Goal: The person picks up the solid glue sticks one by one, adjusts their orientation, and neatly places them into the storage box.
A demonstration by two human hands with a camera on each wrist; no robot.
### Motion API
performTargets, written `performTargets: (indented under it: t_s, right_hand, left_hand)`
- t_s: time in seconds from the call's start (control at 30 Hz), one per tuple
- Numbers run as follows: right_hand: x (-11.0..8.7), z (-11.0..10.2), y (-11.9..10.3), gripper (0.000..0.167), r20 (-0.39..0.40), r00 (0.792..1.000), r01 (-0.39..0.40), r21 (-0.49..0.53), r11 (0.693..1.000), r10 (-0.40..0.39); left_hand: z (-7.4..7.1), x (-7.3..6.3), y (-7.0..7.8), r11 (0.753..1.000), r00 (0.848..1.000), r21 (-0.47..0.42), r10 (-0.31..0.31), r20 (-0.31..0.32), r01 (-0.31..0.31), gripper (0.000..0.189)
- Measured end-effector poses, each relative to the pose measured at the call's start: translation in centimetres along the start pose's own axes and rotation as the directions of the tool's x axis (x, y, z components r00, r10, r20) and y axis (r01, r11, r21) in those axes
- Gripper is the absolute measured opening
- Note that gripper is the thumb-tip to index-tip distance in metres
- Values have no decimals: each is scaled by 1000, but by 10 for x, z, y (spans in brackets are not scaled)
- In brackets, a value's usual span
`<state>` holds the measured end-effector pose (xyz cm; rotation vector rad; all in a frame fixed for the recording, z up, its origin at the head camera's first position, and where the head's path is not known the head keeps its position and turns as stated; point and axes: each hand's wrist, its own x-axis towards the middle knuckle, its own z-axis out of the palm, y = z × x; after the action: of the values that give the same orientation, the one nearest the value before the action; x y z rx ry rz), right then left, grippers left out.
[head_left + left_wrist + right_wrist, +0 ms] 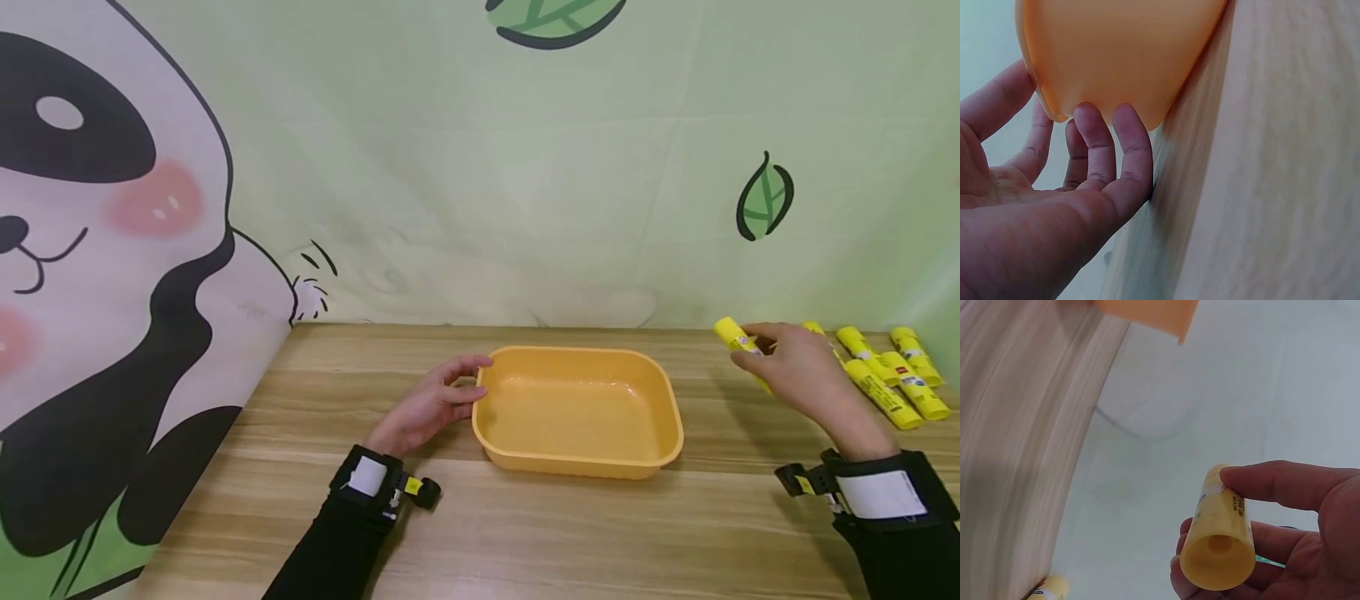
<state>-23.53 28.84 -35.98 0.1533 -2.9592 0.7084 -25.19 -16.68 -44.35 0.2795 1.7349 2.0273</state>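
An orange-yellow plastic basin [577,408] stands on the wooden table. At its left end, my left hand [431,400] holds the rim, with fingertips [1091,119] against the outer wall in the left wrist view. To the right of the basin, my right hand [802,367] pinches a yellow glue stick [731,332] between thumb and fingers, raised above the table. In the right wrist view that glue stick [1219,550] is tilted, its hollow base facing the camera. Several more yellow glue sticks [883,396] lie behind and beside the right hand.
The wooden table [585,533] meets a pale green wall sheet [465,183] printed with a panda and leaves. The glue sticks lie grouped near the table's right end. Each wrist wears a black strap with a small camera [427,493].
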Motion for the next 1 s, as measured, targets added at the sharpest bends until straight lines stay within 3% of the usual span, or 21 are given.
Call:
performTargets:
  t_s: [1.0]
  right_hand:
    - [-5,-3,-20,57,5,999,40,44,998,-40]
  left_hand:
    - [1,-1,1,1000,1000,3,-8,-10,8,47]
